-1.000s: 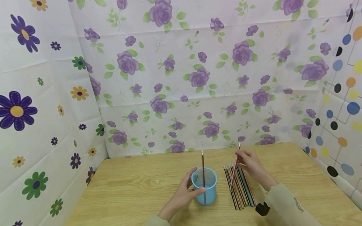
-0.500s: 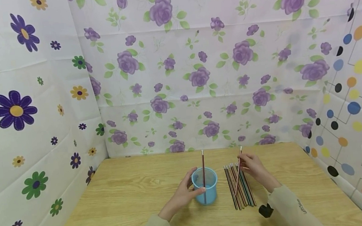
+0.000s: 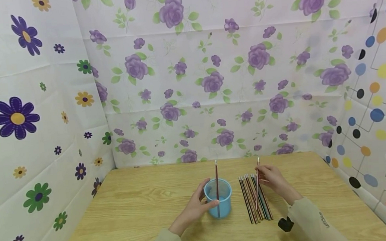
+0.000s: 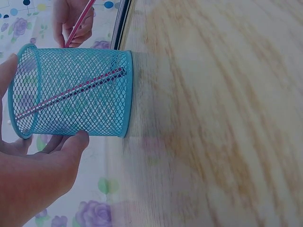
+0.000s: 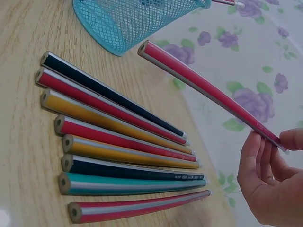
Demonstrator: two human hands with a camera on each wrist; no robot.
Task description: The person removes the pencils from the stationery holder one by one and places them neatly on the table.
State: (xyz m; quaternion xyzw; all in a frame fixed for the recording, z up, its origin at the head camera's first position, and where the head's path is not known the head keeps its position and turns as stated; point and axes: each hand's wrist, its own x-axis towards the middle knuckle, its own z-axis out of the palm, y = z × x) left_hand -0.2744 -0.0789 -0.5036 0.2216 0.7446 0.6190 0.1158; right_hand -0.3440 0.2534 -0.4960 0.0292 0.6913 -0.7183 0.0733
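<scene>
My left hand [image 3: 196, 206] holds a light-blue mesh pencil cup [image 3: 224, 209], thumb on the near side and fingers round the far left. The cup stands upright on the table; in the left wrist view its mesh wall [image 4: 75, 111] shows one pencil leaning inside. That red pencil [image 3: 216, 175] rises well above the rim. Between thumb and fingertips my right hand [image 3: 273, 178] pinches another red pencil [image 5: 203, 90] near its eraser end. Its unsharpened end hangs tilted down above the row of loose pencils [image 3: 249, 198]. In the right wrist view this pencil is apart from the cup.
Several unsharpened pencils lie side by side, among them a yellow pencil [image 5: 113, 117], a green pencil [image 5: 132, 183] and a black pencil [image 5: 113, 94]. Beneath them is a wood-grain table [image 3: 145, 202]. Flowered cloth [image 3: 190, 79] hangs behind the table's far edge.
My right hand has moved slightly right and down, and the pencil in it has swung closer to upright. My left hand and the cup have stayed in place.
</scene>
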